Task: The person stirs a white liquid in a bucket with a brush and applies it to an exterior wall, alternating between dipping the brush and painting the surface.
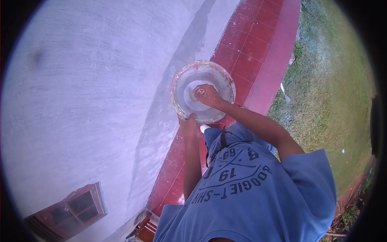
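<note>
**two hands working on one pale bucket, middle of the frame**

both hands are busy with the same thing here. the bucket (189, 76) is sitting just above the centre of the frame, round and whitish with a grubby, reddish-stained rim, and it's hanging over the red tiled strip (246, 52) right where the tiles are meeting the wall (88, 88).

the left hand (188, 124) is gripping the bucket's lower rim, fingers wrapped over the edge and closed tight on it, with the forearm running straight down toward the bottom of the frame.

the right hand (206, 96) is reaching down inside the bucket, near the bottom of it. its fingers are curling in around a small pale thing (200, 91) with a bit of red on it, pressing it against the inside. it's too small for me to tell what it is.

other stuff around: the person is wearing a blue t-shirt (250, 193) with dark lettering, filling the lower right. the big white plastered wall is taking up the whole left half. grass (330, 80) is running down the right side past the tiles, and a red-framed window (76, 207) is peeking in at the lower left.
</note>
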{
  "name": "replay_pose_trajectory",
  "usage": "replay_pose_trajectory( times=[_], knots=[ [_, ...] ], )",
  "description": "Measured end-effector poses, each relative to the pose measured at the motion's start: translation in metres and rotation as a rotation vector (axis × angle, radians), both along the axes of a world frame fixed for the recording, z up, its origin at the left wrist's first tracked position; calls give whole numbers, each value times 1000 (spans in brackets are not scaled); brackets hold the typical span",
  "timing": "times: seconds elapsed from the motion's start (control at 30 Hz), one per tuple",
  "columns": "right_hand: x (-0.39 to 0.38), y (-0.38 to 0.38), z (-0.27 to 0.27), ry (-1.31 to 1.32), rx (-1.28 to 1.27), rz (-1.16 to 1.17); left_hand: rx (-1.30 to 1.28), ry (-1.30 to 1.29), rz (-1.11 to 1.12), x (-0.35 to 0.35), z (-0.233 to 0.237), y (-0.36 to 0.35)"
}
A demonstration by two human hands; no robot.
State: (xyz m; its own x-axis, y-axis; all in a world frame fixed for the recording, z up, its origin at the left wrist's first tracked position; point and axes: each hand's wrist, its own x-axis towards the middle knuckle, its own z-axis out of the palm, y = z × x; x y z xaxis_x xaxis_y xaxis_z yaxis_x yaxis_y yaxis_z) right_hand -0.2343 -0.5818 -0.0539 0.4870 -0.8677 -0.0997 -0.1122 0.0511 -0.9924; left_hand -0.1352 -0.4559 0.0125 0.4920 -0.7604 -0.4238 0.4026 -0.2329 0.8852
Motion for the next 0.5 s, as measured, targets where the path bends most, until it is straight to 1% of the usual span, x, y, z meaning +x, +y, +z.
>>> replay_pose_trajectory(
  times=[0.03, 0.07, 0.13, 0.17, 0.2, 0.27, 0.33, 0.4, 0.43, 0.5],
  knots=[
    [9, 5, 1, 1, -109, -62, -2, 2, -3, -2, 6, -1],
    [16, 9, 2, 0, -110, -64, 39, -2, -15, -3, 12, -2],
    [21, 9, 16, -181, 234, -12, 75, -12, -25, -5, 12, -6],
    [18, 8, 21, -258, 344, 10, 65, -62, -28, -5, 7, -5],
    [15, 6, 17, -260, 344, 11, 55, -112, -31, -4, 3, -4],
    [4, -2, 9, -452, 553, 61, 22, -105, -37, 1, -4, -7],
    [-15, -6, 19, -473, 563, 100, -13, -100, -40, 9, -17, -7],
    [-29, -9, 23, -671, 680, 74, -19, -119, -44, 19, -31, -7],
    [-37, -14, 26, -678, 732, 87, -15, -124, -42, 19, -31, -9],
    [-50, -17, 23, -720, 754, 56, 156, -34, 19, 20, -32, -10]
  ],
)
